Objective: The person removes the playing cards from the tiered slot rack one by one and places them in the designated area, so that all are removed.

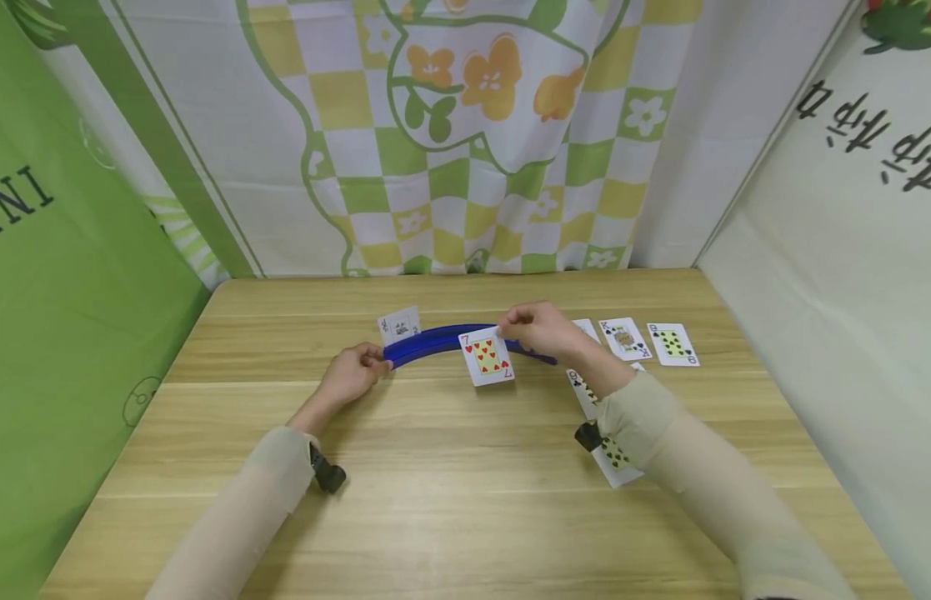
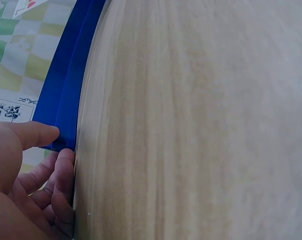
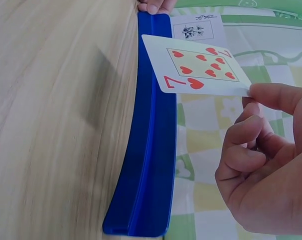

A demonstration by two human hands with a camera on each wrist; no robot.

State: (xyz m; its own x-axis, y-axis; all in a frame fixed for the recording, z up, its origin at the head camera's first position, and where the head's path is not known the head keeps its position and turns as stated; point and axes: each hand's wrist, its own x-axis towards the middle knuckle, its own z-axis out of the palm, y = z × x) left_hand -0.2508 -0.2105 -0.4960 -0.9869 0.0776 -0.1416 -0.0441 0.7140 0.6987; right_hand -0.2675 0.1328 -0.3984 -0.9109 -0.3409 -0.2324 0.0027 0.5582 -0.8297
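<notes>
A curved blue card holder (image 1: 427,340) lies on the wooden table, a slot running along its length. My left hand (image 1: 352,372) grips its left end, with the thumb (image 2: 43,134) on top and the other fingers curled below. At that same end a black-and-white joker card (image 1: 400,326) stands upright in the holder. The seven of hearts (image 1: 486,357) is pinched by one corner between the thumb and forefinger of my right hand (image 1: 543,332). It is held tilted over the middle of the holder, its face visible in the head and right wrist views.
On the right of the table (image 1: 435,500) lie a king of spades (image 1: 626,339) and a black-suited number card (image 1: 673,345). Another card (image 1: 588,328) is partly hidden behind my right hand. More black-suited cards (image 1: 618,468) lie under the right forearm. A patterned curtain (image 1: 473,208) hangs behind the table.
</notes>
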